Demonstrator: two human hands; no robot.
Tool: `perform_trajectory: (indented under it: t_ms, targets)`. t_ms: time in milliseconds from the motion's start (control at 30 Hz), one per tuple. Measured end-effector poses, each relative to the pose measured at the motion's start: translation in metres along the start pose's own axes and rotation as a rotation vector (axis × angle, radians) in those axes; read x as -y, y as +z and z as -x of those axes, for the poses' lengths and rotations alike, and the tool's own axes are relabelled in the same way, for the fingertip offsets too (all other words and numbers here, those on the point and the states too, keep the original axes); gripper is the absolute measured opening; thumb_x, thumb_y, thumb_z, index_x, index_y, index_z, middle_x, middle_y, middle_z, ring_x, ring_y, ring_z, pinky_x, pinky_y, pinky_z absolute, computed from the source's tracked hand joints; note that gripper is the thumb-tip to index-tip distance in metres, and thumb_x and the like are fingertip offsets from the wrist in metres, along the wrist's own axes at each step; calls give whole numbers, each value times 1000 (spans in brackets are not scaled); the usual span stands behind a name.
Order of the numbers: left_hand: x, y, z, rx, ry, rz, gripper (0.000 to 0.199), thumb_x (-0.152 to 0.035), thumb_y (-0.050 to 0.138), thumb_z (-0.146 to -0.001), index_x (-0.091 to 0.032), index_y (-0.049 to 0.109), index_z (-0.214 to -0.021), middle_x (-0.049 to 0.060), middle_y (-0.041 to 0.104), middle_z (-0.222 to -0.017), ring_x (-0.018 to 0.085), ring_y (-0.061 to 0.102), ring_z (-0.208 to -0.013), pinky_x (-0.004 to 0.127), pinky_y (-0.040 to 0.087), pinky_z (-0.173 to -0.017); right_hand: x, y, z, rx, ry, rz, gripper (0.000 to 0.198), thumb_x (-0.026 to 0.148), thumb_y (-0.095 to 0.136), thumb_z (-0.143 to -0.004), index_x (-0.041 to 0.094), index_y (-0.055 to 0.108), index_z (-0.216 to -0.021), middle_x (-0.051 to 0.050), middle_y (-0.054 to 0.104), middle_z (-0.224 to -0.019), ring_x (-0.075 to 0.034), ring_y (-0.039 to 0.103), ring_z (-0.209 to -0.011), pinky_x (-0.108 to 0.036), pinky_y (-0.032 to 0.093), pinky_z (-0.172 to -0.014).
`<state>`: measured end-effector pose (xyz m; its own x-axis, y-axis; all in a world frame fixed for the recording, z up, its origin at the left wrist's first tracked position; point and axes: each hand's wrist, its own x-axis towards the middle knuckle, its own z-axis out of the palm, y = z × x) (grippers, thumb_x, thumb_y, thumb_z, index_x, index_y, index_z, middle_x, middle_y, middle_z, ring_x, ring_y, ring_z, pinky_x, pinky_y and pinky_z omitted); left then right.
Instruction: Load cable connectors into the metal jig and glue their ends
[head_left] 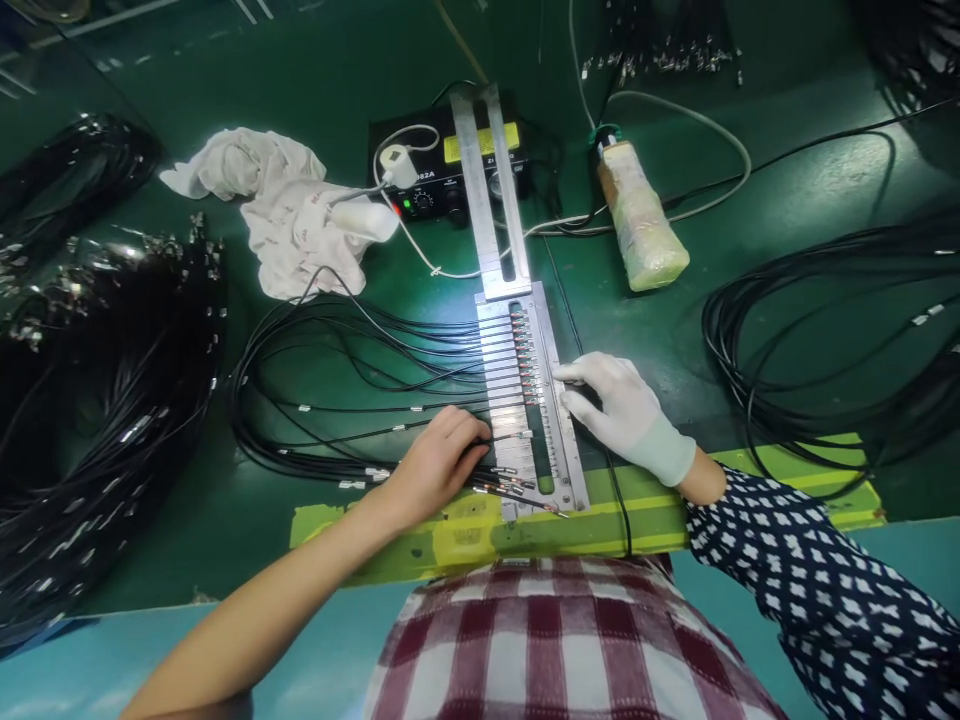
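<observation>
My left hand point(442, 455), bare, has its fingers closed on a black cable point(501, 437) whose metal-tipped end lies over the lower part of a slotted metal jig point(517, 400). Higher up the jig, several cables lie side by side with their stripped ends and terminals point(525, 355) across the slot. More loose cable ends point(517, 485) lie beside and below my left hand. My right hand point(619, 410), in a white glove, has thumb and forefinger pressed at the jig's right edge. Its other fingers are mostly hidden.
A black control box point(420, 200) with a green light stands behind the jig, a metal bar point(480, 190) over it. White cloth point(292, 220) lies left of it, a wrapped bottle point(637, 215) right. Cable bundles point(112, 430) fill the left; coiled cables point(750, 340) lie right.
</observation>
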<state>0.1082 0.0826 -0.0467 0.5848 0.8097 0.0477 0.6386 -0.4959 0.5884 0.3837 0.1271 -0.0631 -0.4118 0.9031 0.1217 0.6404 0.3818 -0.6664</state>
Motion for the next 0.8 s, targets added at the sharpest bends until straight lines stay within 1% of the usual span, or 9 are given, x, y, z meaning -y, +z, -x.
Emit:
perform_trajectory:
  t_ms: [33, 100, 167, 267, 400, 467, 567, 700, 800]
  targets:
    - [1, 1, -1, -33, 26, 7, 10, -13, 52, -96, -17, 58, -102, 5, 63, -92, 16, 55, -87, 29, 49, -77, 0, 0, 0, 4, 1, -7, 19, 23, 53, -96, 27, 61, -112, -3, 68, -107, -24, 62, -103, -42, 41, -93]
    - [4, 0, -1, -93, 89, 10, 17, -10, 53, -95, -17, 59, -110, 6, 65, -95, 16, 57, -88, 28, 50, -79, 2, -1, -1, 8, 8, -19, 18, 23, 53, -95, 26, 61, -111, -3, 69, -106, -24, 62, -104, -42, 41, -92]
    - [8, -1, -2, -111, 138, -10, 25, -9, 52, -95, -16, 59, -118, 8, 65, -99, 16, 59, -90, 27, 51, -79, 3, -2, -1, 5, 19, -26, 17, 23, 53, -96, 26, 62, -109, -3, 69, -106, -24, 62, -103, -42, 41, -92]
    - [12, -2, -9, -63, 187, -58, 31, -8, 46, -96, -15, 57, -124, 9, 66, -100, 16, 60, -88, 27, 51, -76, 3, -2, -2, 3, 31, -34, 17, 23, 53, -96, 26, 62, -110, -3, 69, -106, -24, 62, -103, -41, 40, -91]
    - [14, -3, -20, 22, 228, -125, 36, -8, 39, -97, -13, 55, -129, 8, 65, -92, 16, 57, -80, 27, 49, -71, 1, -2, -1, 3, 24, -42, 16, 25, 54, -97, 26, 62, -111, -2, 69, -106, -23, 62, -103, -41, 39, -92]
    - [14, -6, -23, 33, 250, -188, 35, -10, 38, -98, -13, 55, -128, 8, 65, -92, 17, 56, -79, 28, 49, -71, 1, -2, -2, 8, 22, -40, 16, 26, 54, -97, 26, 63, -111, -2, 69, -106, -23, 62, -103, -41, 40, -91]
    - [14, -10, -25, 33, 296, -253, 34, -13, 36, -100, -13, 55, -128, 10, 66, -98, 18, 57, -82, 31, 49, -74, 1, -2, -2, 13, 30, -36, 15, 26, 54, -97, 26, 63, -110, -2, 69, -106, -24, 62, -103, -41, 39, -90]
    - [14, -12, -27, 68, 346, -213, 36, -16, 37, -101, -12, 51, -134, 12, 66, -101, 20, 57, -87, 33, 49, -79, 1, -2, -3, 0, 32, -36, 14, 27, 55, -97, 26, 63, -108, -2, 70, -105, -23, 62, -101, -40, 39, -90]
    - [15, -11, -30, 71, 341, -167, 38, -16, 35, -101, -14, 50, -136, 11, 65, -101, 19, 56, -86, 32, 49, -80, 0, -2, -4, -2, 30, -33, 14, 28, 55, -98, 26, 64, -108, -1, 70, -105, -23, 62, -100, -40, 39, -89]
